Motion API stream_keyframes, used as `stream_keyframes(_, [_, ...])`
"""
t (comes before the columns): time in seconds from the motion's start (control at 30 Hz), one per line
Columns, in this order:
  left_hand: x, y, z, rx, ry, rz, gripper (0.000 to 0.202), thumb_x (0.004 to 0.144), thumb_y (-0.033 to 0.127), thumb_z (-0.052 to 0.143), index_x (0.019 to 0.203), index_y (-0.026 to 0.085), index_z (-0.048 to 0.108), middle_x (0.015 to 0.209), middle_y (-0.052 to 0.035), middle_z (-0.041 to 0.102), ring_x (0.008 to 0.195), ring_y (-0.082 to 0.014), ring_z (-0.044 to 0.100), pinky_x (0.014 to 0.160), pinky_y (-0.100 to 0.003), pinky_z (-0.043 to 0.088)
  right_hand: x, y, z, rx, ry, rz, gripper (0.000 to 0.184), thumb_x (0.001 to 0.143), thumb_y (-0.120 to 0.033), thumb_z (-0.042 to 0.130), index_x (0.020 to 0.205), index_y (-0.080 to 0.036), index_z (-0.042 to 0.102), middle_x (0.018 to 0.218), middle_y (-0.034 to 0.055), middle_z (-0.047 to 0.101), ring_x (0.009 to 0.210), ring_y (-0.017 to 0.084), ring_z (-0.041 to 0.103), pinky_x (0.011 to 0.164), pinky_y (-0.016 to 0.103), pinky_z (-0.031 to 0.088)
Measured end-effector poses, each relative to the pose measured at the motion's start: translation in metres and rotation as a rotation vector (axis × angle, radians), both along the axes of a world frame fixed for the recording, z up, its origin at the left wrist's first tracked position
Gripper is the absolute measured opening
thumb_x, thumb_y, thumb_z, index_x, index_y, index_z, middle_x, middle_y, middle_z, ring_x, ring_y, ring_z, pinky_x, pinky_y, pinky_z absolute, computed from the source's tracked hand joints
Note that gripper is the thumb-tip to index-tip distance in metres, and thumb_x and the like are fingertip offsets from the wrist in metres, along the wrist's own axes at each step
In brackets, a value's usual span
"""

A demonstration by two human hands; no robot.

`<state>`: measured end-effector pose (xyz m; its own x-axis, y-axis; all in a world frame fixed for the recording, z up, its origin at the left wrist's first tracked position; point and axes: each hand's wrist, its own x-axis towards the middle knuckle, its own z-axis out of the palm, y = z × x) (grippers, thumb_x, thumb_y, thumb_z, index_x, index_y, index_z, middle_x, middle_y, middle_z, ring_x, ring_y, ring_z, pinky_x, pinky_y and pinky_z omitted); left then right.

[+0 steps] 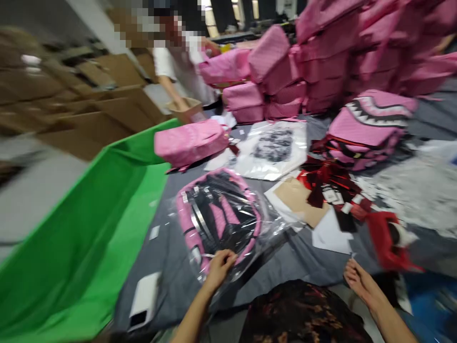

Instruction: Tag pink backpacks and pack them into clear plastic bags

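Note:
In front of me a pink and black backpack [217,216] lies on the grey table cover, straps side up, inside a clear plastic bag [273,224]. My left hand [219,269] is at the near edge of this backpack, fingers curled and pinched on the plastic bag. To the right, away from the backpack, my right hand [360,281] is raised near the table's front edge with thumb and fingers pressed together. A tiny pale bit shows at its fingertips, too small and blurred to name. White paper [332,233] lies just beyond that hand.
Green sheeting [82,224] forms a trough on the left, beside a white power bank-like box [144,297]. Red and dark tags [326,178] lie right of centre. Pink backpacks [328,57] are stacked at the back. A person in white [189,66] stands beyond, near cardboard boxes [103,114].

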<state>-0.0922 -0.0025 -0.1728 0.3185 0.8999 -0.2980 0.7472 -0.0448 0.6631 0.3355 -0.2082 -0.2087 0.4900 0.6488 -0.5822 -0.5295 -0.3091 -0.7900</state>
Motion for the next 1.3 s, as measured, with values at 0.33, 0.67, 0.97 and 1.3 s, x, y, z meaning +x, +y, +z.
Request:
stream_keyframes(0.33, [0.006,0.009,-0.017,-0.062,-0.003,0.137,0.015,0.086,0.029,0.072,0.074,0.019,0.072,0.074,0.0022,0.07,0.081,-0.0143,0.06,0.09,-0.029,0.039,-0.14,0.23,0.085,0.632,-1.119,1.755,0.03,0.097,-0.045,0.043,0.081,-0.025,0.057,0.077,0.0014,0.063,0.069,0.019,0.059,0.066,0.03,0.043])
stream_keyframes(0.67, [0.01,0.011,-0.025,-0.029,-0.02,0.115,0.013,0.087,0.031,0.074,0.08,0.02,0.072,0.082,-0.0005,0.072,0.096,-0.0203,0.059,0.091,-0.034,0.036,-0.206,0.305,0.059,0.532,-1.559,1.954,0.013,0.075,-0.021,0.071,0.082,-0.026,0.061,0.071,-0.0003,0.066,0.069,0.02,0.066,0.057,0.026,0.032])
stream_keyframes(0.97, [0.01,0.013,-0.031,0.004,0.011,0.085,0.015,0.088,0.036,0.072,0.082,0.021,0.072,0.084,-0.0007,0.072,0.098,-0.0213,0.058,0.089,-0.034,0.036,-0.189,0.305,0.074,0.381,-1.575,1.816,0.013,0.087,-0.033,0.063,0.085,-0.026,0.052,0.08,-0.0001,0.069,0.073,0.021,0.066,0.059,0.027,0.033])
stream_keyframes(1.3, [-0.019,-0.03,-0.008,0.138,0.077,0.056,0.028,0.084,0.047,0.08,0.094,0.023,0.07,0.086,-0.0001,0.07,0.107,-0.0226,0.055,0.113,-0.045,0.018,-0.196,0.279,0.06,0.408,-1.456,1.89,0.038,0.065,-0.024,0.08,0.072,-0.025,0.042,0.071,-0.0045,0.063,0.07,0.02,0.064,0.057,0.027,0.027])
